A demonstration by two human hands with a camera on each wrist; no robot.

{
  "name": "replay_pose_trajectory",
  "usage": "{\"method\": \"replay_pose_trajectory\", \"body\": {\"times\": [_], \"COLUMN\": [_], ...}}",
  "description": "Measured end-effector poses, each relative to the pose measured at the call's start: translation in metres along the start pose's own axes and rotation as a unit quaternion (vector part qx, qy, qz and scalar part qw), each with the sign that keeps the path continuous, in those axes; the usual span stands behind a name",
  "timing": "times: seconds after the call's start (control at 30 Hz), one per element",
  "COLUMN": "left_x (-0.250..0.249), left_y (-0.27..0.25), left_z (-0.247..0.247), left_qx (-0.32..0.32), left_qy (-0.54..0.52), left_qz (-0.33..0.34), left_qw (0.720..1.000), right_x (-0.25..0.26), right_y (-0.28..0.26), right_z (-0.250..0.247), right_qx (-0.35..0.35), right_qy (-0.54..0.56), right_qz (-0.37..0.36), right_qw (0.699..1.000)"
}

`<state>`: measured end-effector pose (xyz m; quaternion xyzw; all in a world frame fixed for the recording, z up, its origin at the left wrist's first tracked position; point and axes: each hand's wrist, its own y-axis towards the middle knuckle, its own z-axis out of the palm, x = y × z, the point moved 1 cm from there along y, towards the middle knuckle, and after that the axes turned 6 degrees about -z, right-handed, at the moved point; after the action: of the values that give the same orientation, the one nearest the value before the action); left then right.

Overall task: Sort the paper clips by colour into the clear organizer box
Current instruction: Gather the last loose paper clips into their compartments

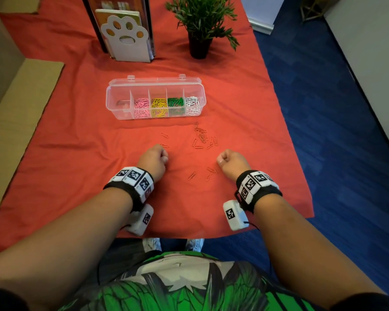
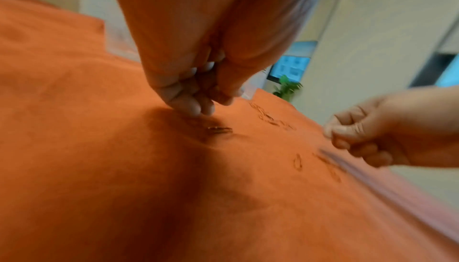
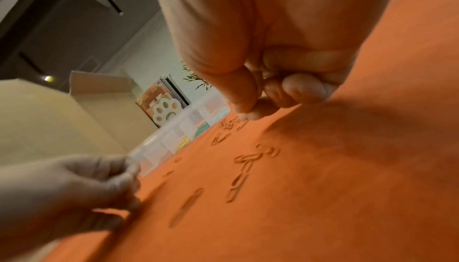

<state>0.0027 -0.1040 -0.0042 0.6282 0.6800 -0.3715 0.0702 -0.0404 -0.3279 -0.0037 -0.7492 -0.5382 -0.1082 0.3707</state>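
Observation:
The clear organizer box [image 1: 119, 108] stands open mid-table on the red cloth. From left to right its compartments hold pink [image 1: 141, 104], yellow [image 1: 158, 103], green [image 1: 175, 102] and white clips [image 1: 192, 102]. Red clips lie loose on the cloth: a cluster [image 1: 201, 135] ahead of my hands and a few [image 1: 210, 172] by my right wrist. My left hand [image 1: 164, 157] is curled with its fingertips on the cloth beside one clip [image 2: 218, 129]; nothing shows in its grip. My right hand [image 1: 221, 159] is curled too, thumb against forefinger, and a thin wire loop [image 3: 267, 75] shows inside its fingers.
A paw-cutout bookend [image 1: 126, 39] with books and a potted plant [image 1: 200, 23] stand behind the box. Cardboard [image 1: 20, 104] lies along the left side. The table's right edge drops to blue floor [image 1: 323, 108].

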Motion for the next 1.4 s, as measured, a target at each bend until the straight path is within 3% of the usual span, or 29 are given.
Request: {"method": "replay_pose_trajectory", "body": {"times": [0.1,0.17,0.23,0.3,0.43,0.57,0.67,0.8,0.9,1.0,1.07,1.13,1.2,1.23,1.27,1.33,1.37,1.4], "left_x": [0.005,0.005,0.002,0.001,0.008,0.007,0.005,0.001,-0.001,-0.008,-0.013,-0.015,-0.017,-0.019,-0.022,-0.024,-0.024,-0.024], "left_y": [0.005,0.007,0.005,0.002,-0.001,-0.002,-0.004,-0.006,-0.005,-0.009,-0.012,-0.015,-0.016,-0.015,-0.015,-0.012,-0.01,-0.01], "left_z": [0.001,0.001,0.0,0.001,0.004,0.005,0.008,0.004,0.004,0.006,0.004,0.001,0.002,0.005,0.01,0.022,0.027,0.032], "left_qx": [0.037,0.054,0.063,0.028,0.017,0.022,0.029,0.018,0.088,0.159,0.194,0.235,0.247,0.242,0.232,0.187,0.156,0.129], "left_qy": [-0.126,-0.135,-0.065,0.057,0.217,0.263,0.272,0.155,-0.037,-0.278,-0.377,-0.444,-0.479,-0.475,-0.445,-0.305,-0.22,-0.143], "left_qz": [-0.074,-0.082,-0.057,-0.009,0.048,0.054,0.045,0.0,-0.071,-0.162,-0.218,-0.25,-0.272,-0.276,-0.266,-0.2,-0.149,-0.098], "left_qw": [0.989,0.986,0.994,0.998,0.975,0.963,0.961,0.988,0.993,0.933,0.879,0.828,0.797,0.8,0.823,0.912,0.951,0.976], "right_x": [0.001,0.001,0.004,0.007,0.01,0.014,0.019,0.025,0.026,0.026,0.02,0.014,0.009,0.008,0.008,0.009,0.01,0.012], "right_y": [-0.004,-0.009,-0.013,-0.013,-0.008,-0.007,-0.011,-0.01,-0.006,-0.001,0.001,-0.003,-0.01,-0.014,-0.016,-0.018,-0.016,-0.014], "right_z": [0.003,0.011,0.017,0.019,0.014,0.018,0.026,0.03,0.021,0.006,0.004,0.006,0.007,0.007,0.006,0.007,0.008,0.01], "right_qx": [0.024,0.031,0.015,0.006,0.029,0.033,0.021,0.034,0.04,0.065,0.082,0.067,0.054,0.056,0.059,0.062,0.06,0.063], "right_qy": [-0.131,-0.211,-0.259,-0.278,-0.234,-0.211,-0.255,-0.276,-0.23,-0.135,0.047,0.217,0.368,0.432,0.484,0.523,0.491,0.407], "right_qz": [-0.041,-0.065,-0.086,-0.1,-0.063,-0.083,-0.115,-0.111,-0.07,-0.024,0.021,0.059,0.102,0.119,0.135,0.182,0.199,0.2], "right_qw": [0.99,0.975,0.962,0.955,0.97,0.973,0.96,0.954,0.97,0.988,0.995,0.972,0.923,0.892,0.863,0.831,0.846,0.889]}}
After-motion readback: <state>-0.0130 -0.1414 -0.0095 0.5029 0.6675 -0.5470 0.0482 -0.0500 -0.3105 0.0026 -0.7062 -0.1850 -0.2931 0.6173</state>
